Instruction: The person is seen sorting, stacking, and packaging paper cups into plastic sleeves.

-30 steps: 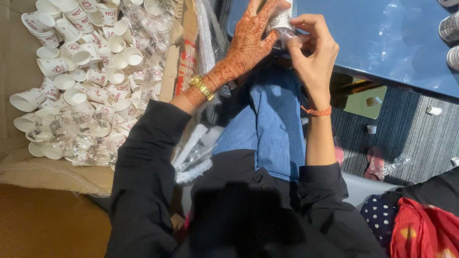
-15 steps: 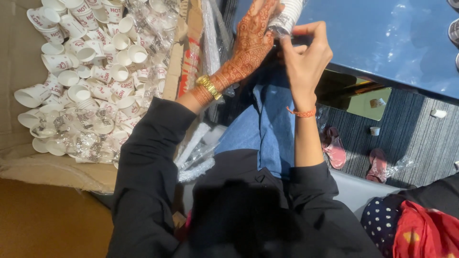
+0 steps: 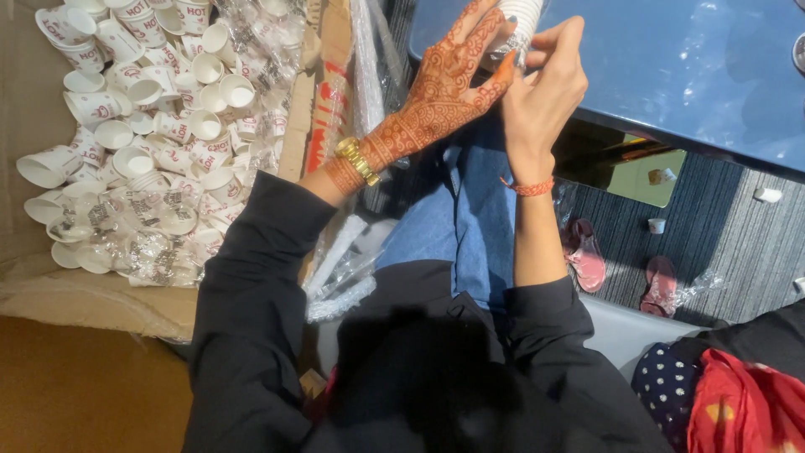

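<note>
Blue table (image 3: pixel 671 59) at 1 o'clock; cardboard box (image 3: pixel 50 285) w/ loose paper cups (image 3: pixel 159 126) at 10. Left hand (image 3: pixel 444 84) & right hand (image 3: pixel 545 84) both grip a wrapped cup stack (image 3: pixel 521 21) at 12, over table edge.

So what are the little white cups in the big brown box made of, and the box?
The small white cups with red print look like thin matte paper: rolled rims, dull surface. Some sit in clear crinkly wrap, seemingly plastic film, since it glints. The big brown box looks like cardboard, with a soft bent edge.
</note>
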